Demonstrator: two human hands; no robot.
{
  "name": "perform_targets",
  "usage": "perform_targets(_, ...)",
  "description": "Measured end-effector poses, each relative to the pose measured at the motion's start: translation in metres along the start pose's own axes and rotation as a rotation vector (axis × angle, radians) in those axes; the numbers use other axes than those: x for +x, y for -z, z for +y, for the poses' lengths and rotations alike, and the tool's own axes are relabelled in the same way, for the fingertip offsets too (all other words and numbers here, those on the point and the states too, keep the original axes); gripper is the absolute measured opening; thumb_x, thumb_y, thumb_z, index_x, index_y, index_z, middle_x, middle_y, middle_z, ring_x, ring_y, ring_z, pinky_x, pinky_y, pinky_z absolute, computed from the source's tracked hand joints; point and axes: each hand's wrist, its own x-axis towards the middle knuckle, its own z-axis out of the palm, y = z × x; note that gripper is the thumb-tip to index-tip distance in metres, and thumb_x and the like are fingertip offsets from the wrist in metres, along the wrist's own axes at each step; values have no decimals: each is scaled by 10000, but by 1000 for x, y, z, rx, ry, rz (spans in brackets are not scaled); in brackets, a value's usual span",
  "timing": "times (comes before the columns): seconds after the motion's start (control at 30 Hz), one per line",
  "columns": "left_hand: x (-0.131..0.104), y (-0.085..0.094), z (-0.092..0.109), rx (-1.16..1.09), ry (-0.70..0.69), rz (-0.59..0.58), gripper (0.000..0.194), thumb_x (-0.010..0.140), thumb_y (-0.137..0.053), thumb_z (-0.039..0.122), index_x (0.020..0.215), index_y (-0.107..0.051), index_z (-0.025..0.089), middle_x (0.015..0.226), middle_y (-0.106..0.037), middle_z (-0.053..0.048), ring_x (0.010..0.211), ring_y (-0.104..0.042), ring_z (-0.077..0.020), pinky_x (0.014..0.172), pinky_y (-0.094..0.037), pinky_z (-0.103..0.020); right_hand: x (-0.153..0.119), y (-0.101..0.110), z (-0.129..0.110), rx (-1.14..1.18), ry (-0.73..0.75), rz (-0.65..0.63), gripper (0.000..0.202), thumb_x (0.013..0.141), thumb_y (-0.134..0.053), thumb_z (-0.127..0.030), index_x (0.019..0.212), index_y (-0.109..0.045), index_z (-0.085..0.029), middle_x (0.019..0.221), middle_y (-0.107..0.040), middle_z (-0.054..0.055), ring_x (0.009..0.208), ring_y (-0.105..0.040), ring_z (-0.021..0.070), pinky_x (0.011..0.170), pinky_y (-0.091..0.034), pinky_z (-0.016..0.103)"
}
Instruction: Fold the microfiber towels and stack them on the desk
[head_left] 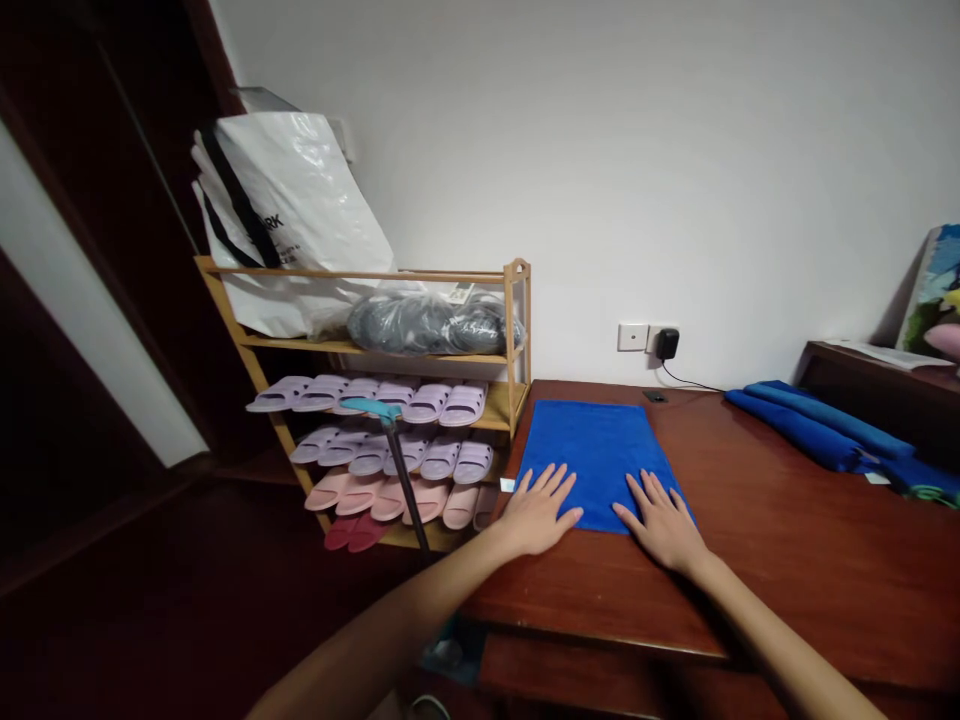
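Observation:
A blue cloth (pixel 592 440) lies flat on the wooden table (pixel 780 560), with a small white tag sticking out at its left edge. My left hand (pixel 538 510) rests palm down on the cloth's near left corner, fingers spread. On the near right corner lies my right hand (pixel 661 522), also flat with its fingers apart. Neither hand grips anything. Farther right on the table are several rolled or folded blue cloths (pixel 817 425), one with a green edge.
Left of the table stands a wooden shoe rack (pixel 517 330) with several slippers (pixel 427 460), a plastic-wrapped grey bundle (pixel 435 322) and a white bag (pixel 300 190). A dark pole with a blue top (pixel 405 470) leans before it. A black adapter (pixel 667 344) is plugged into the wall.

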Motion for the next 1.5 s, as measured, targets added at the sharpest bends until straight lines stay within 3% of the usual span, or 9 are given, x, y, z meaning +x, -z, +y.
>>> perform_targets(0.2,62,2,-43,3,46,-22,615,948,-269,572,1473,-264,251,1540,-196,-48,1417,-137,-246,1119,-104,-517,78,3,1,14,-2,-25,792,860,-160,-704,1483,-177,-216,1551,-82,70,1429,-37,198,1148,-78,435)
perform_targets(0.4,85,-1,-72,13,77,-2,612,945,-250,592,1473,-254,283,1543,-188,-27,1419,-131,-226,1119,-107,-517,120,-7,-7,20,-11,6,801,855,-148,-709,1484,-176,-214,1552,-81,80,1430,-30,211,1140,-63,460)
perform_targets(0.77,95,-5,-84,-16,72,26,618,928,-281,616,1462,-268,306,1544,-196,-12,1417,-138,-226,1115,-99,-532,124,-8,-5,29,20,53,797,864,-148,-694,1476,-213,-186,1545,-131,89,1427,-66,203,1138,-86,438)
perform_targets(1.03,93,-9,-83,-47,83,72,630,923,-224,658,1441,-322,312,1531,-248,-2,1414,-152,-225,1123,-92,-510,113,13,49,10,-43,72,714,883,-211,-648,1361,-433,-165,1465,-344,118,1374,-267,225,1110,-167,478)
perform_targets(1.1,94,-9,-83,-49,105,97,618,940,-212,627,1447,-315,290,1539,-227,-16,1417,-139,-215,1129,-79,-491,119,16,48,0,-71,125,736,890,-172,-643,1350,-435,-132,1486,-284,158,1385,-233,243,1107,-155,480)
perform_targets(1.2,94,-9,-83,-37,155,111,625,942,-225,613,1457,-301,268,1551,-174,-45,1423,-96,-251,1113,-83,-541,133,11,31,15,-57,168,745,885,-143,-659,1450,-267,-191,1546,-108,117,1413,-147,209,1115,-153,448)
perform_targets(1.33,94,-8,-84,-14,200,86,650,910,-282,647,1446,-330,282,1536,-222,-64,1407,-133,-329,1058,-162,-632,149,-7,17,50,-31,118,765,843,-161,-724,1447,-285,-271,1536,-188,68,1409,-173,206,1109,-179,469)
perform_targets(1.43,93,-7,-84,-5,203,86,642,909,-290,644,1443,-332,291,1532,-236,-60,1404,-149,-331,1050,-194,-630,157,-10,42,49,-41,142,767,831,-174,-737,1455,-258,-299,1531,-211,38,1397,-213,191,1101,-221,434)
perform_targets(1.5,93,-7,-83,-4,200,100,628,920,-272,631,1438,-342,283,1530,-245,-60,1408,-145,-315,1063,-185,-612,156,-5,84,30,-105,207,774,846,-146,-712,1481,-174,-270,1537,-184,67,1386,-240,204,1075,-263,442)
